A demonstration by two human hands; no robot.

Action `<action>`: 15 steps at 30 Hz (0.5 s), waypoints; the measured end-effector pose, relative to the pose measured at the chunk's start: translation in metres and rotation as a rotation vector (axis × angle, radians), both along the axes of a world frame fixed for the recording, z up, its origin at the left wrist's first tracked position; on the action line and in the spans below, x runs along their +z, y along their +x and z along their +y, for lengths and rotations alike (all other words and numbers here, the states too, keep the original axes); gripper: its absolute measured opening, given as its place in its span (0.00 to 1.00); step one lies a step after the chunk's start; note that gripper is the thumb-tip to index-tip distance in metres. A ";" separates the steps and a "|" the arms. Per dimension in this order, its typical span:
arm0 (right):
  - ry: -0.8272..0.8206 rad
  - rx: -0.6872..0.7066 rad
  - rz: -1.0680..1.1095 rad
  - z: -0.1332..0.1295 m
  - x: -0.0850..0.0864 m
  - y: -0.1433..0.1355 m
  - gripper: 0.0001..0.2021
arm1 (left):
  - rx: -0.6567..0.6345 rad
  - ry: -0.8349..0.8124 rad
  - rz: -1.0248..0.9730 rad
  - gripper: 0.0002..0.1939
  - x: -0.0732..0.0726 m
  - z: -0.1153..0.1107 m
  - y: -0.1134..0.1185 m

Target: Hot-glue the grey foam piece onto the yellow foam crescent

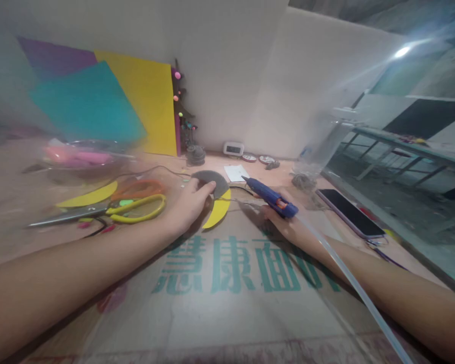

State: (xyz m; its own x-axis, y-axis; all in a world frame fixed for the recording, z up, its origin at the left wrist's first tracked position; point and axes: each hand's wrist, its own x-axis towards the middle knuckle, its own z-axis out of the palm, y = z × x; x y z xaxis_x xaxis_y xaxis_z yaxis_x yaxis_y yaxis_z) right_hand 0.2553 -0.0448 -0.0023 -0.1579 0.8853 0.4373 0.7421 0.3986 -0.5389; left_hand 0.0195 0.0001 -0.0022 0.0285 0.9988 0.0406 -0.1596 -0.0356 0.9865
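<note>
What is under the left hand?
The left hand partly covers a grey piece and a yellow piece, which show beyond it. Whatever else lies beneath the palm cannot be seen.

At ten o'clock, a teal sheet (pixel 89 103) overlaps a purple sheet (pixel 56 56) and a yellow sheet (pixel 151 96) against the pale wall (pixel 227 65); near nine sits a blurred clear container (pixel 114 146) of pink items; at twelve, a small white device (pixel 233 148); between three and four, a phone (pixel 351 213); at two, a lit lamp (pixel 402 52)
</note>
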 end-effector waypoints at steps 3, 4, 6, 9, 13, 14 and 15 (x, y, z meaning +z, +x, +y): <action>-0.052 -0.007 -0.013 -0.002 0.003 -0.002 0.11 | -0.043 -0.048 -0.074 0.08 0.000 -0.002 0.002; -0.063 -0.019 -0.032 -0.003 0.005 -0.003 0.10 | -0.052 -0.053 -0.080 0.08 0.000 -0.003 0.002; -0.074 -0.012 -0.064 -0.005 0.006 -0.003 0.10 | -0.055 -0.051 -0.072 0.08 0.000 -0.002 0.002; -0.017 0.089 -0.076 -0.007 0.004 -0.001 0.09 | -0.049 -0.036 -0.044 0.08 0.000 -0.001 0.001; 0.032 0.291 -0.114 -0.014 -0.001 0.002 0.07 | -0.027 -0.043 -0.067 0.09 0.001 0.000 0.002; 0.030 0.350 -0.122 -0.015 -0.003 0.003 0.08 | -0.029 -0.049 -0.081 0.09 0.001 0.000 0.002; 0.034 0.405 -0.132 -0.016 -0.003 0.003 0.09 | -0.034 -0.052 -0.087 0.09 0.001 0.000 0.002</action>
